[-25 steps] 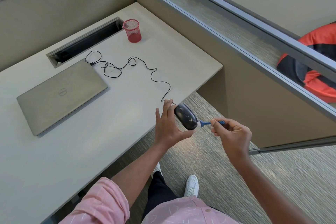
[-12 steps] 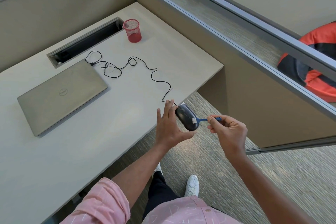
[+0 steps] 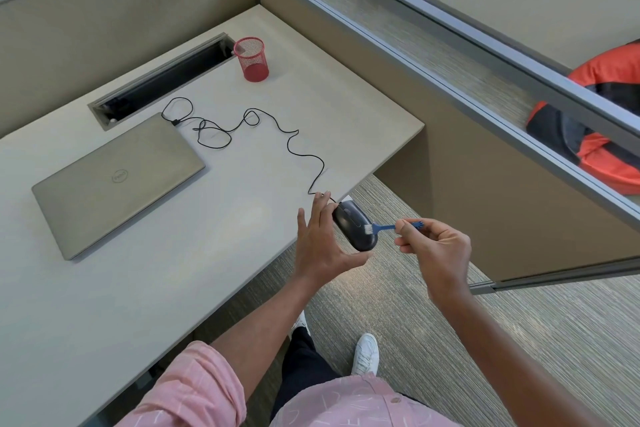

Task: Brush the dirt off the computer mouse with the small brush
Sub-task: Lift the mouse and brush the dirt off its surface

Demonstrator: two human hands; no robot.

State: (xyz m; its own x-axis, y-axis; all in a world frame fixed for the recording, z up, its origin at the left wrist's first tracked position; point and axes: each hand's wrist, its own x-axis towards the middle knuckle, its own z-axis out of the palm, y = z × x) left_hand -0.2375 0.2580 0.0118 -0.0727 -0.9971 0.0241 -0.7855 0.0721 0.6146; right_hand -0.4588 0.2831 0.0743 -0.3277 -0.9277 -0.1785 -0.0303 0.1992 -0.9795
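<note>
the black oval computer mouse [image 3: 353, 226] is held up in the air just past the front edge of the pale grey desk [image 3: 242, 225], over the carpet. the left hand [image 3: 320, 248] has it: the thumb hooks under the mouse's near end and the long, almost straight fingers lie along its far side, with the fingertips by the end where the thin black cable [image 3: 294, 146] comes out. the mouse sits on the hand's right side, tilted, its top turned toward the right hand [image 3: 437, 250].

the right hand pinches the handle of a small blue plastic brush [image 3: 388, 227] between thumb and forefinger, the other fingers curled in below. the handle points left from the pinch, and the white bristles at its tip touch the mouse's upper right flank, about midway along its length.

the cable runs in loose loops across the desk to a closed silver laptop [image 3: 117, 180]. a red mesh pen cup [image 3: 252, 59] stands farther back, beside a long dark cable slot [image 3: 162, 80] in the desk.
</note>
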